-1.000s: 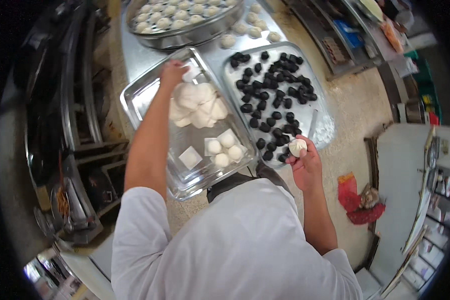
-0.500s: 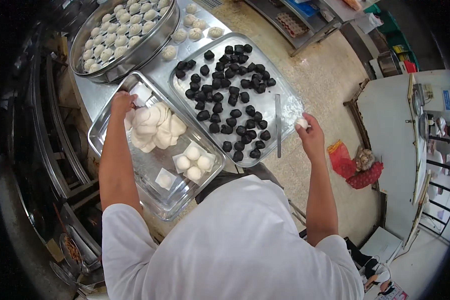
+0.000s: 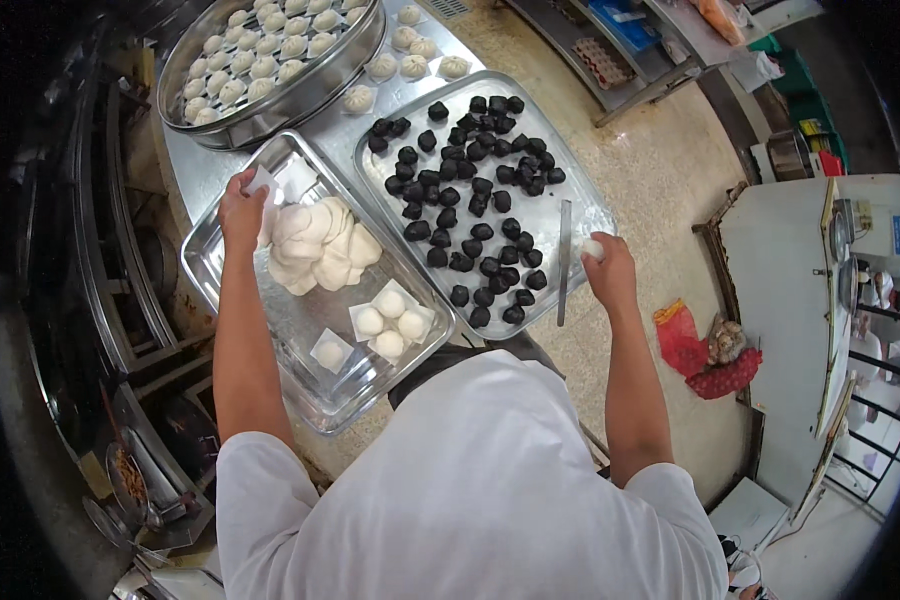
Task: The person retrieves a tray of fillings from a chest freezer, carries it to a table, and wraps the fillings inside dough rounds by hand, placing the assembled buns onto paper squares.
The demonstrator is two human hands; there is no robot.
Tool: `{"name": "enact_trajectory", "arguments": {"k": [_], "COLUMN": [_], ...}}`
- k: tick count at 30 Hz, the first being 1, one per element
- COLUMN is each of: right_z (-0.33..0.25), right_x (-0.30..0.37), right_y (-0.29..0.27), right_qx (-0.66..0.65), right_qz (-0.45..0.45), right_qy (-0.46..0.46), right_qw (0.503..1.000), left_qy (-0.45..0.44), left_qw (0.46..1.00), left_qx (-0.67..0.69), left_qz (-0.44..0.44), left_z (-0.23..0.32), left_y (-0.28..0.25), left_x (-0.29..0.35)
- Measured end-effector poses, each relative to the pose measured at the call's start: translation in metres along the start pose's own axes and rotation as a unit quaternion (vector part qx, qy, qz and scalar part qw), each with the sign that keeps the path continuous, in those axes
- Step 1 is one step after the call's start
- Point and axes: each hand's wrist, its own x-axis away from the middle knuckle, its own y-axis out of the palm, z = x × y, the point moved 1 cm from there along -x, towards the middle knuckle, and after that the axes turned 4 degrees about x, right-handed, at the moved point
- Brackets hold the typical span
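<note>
Pinched in the fingers of my left hand (image 3: 240, 215) is a white paper square (image 3: 259, 182), at the far left part of a deep metal tray (image 3: 288, 375). Beside that hand lies a pile of flat white dough wrappers (image 3: 315, 245), with a stack of paper squares (image 3: 296, 180) behind it. A round white dough ball (image 3: 592, 248) is gripped by my right hand (image 3: 612, 275), off the right edge of a shallow tray (image 3: 385, 185) of black filling balls (image 3: 480, 186). Several smooth white buns (image 3: 390, 320) sit on papers in the deep tray, one bun (image 3: 330, 352) apart from the others.
A large round steamer (image 3: 320, 82) of pleated buns stands at the back left. More pleated buns (image 3: 413, 66) rest on the metal table beside it. A flat metal strip (image 3: 564, 262) lies on the shallow tray's right side. Red net bags (image 3: 725, 378) are on the floor at right.
My left hand has come up slightly from the paper stack with a paper square in its fingers. My right hand has shifted a little left and down with the dough ball.
</note>
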Motion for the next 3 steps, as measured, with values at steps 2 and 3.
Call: {"name": "enact_trajectory", "arguments": {"k": [2,3], "right_z": [0.0007,0.0033], "right_x": [0.0035,0.0035], "right_y": [-0.0048,-0.006], "right_qx": [-0.155,-0.218], "right_qz": [-0.064,-0.089], "right_qy": [0.168,0.212], "right_qw": [0.971,0.949], "left_qy": [-0.032,-0.062], "left_qw": [0.997,0.987], "left_qx": [0.074,0.148], "left_qz": [0.0,-0.001], "left_z": [0.0017,0.0025], "left_y": [-0.0039,-0.0064], "left_x": [0.0107,0.0152]}}
